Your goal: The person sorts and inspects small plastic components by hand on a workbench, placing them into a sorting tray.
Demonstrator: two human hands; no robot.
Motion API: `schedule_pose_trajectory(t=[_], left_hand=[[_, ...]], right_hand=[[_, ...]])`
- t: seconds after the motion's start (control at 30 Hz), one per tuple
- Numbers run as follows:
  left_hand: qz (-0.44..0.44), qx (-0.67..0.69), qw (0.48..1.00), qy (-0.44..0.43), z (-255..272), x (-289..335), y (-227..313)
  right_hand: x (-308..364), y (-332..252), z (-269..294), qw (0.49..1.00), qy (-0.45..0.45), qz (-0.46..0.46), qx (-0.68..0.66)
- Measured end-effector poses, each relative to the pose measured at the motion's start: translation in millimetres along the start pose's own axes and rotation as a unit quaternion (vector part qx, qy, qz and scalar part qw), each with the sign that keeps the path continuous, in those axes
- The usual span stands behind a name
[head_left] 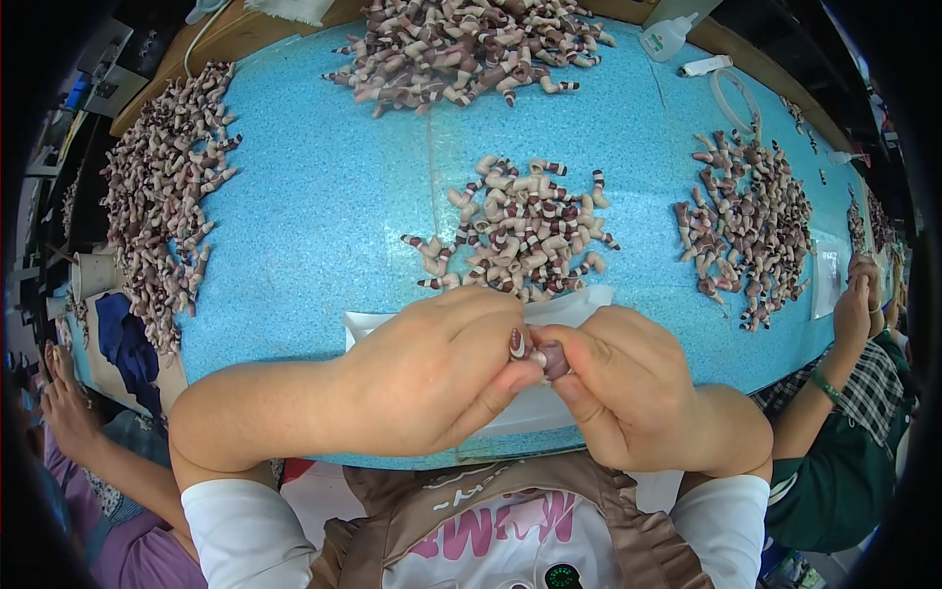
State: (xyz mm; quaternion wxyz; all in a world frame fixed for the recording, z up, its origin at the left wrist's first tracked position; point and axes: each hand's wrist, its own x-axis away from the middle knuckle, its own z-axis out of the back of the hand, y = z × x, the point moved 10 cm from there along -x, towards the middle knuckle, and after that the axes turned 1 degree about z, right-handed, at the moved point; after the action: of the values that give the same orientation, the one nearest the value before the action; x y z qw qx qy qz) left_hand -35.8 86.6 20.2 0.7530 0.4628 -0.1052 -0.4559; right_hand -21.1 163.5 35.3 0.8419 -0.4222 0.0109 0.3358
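Note:
My left hand (pixel 432 378) and my right hand (pixel 638 393) meet at the near edge of the blue table (pixel 314 226), over a white sheet (pixel 574 309). Between the fingertips of both hands sits a small purple-and-white striped piece (pixel 535 351), pinched from both sides. Just beyond the hands lies a pile of similar small striped pieces (pixel 525 231).
More heaps of the striped pieces lie at the far middle (pixel 471 44), the left edge (pixel 162 187) and the right (pixel 751 221). A white bottle (pixel 667 37) stands at the back. Another person's hand (pixel 854 309) works at the right; someone's arm (pixel 88 442) rests at the lower left.

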Motion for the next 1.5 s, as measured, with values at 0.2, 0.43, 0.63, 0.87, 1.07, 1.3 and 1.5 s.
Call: schedule_pose_trajectory(t=[0.2,0.43,0.63,0.87,1.07,1.3,1.5], left_hand=[[0.023,-0.007,1.000,-0.012,-6.1,1.4,-8.9],[-0.004,-0.027,0.999,0.035,9.7,-5.2,0.6],[0.031,-0.068,0.996,0.041,27.7,-7.3,-7.6],[0.180,-0.177,0.918,0.307,115.1,9.4,-41.0],[0.176,-0.255,0.951,-0.006,59.2,5.2,-49.5],[0.187,-0.181,0.966,0.005,47.0,7.6,-63.7],[0.134,-0.162,0.971,0.113,57.0,3.9,-64.0]], right_hand=[[4.4,-0.5,-2.0,0.996,0.030,0.004,0.083],[0.7,0.8,5.8,0.997,0.066,0.011,0.024],[-8.7,10.4,14.1,0.998,0.049,0.008,0.031],[11.7,80.6,96.5,0.871,0.092,-0.260,0.407],[8.2,92.7,78.9,0.870,0.029,-0.235,0.434],[-0.4,67.4,88.9,0.920,0.208,-0.161,0.291],[-7.2,23.2,20.7,0.995,-0.026,-0.091,0.014]])
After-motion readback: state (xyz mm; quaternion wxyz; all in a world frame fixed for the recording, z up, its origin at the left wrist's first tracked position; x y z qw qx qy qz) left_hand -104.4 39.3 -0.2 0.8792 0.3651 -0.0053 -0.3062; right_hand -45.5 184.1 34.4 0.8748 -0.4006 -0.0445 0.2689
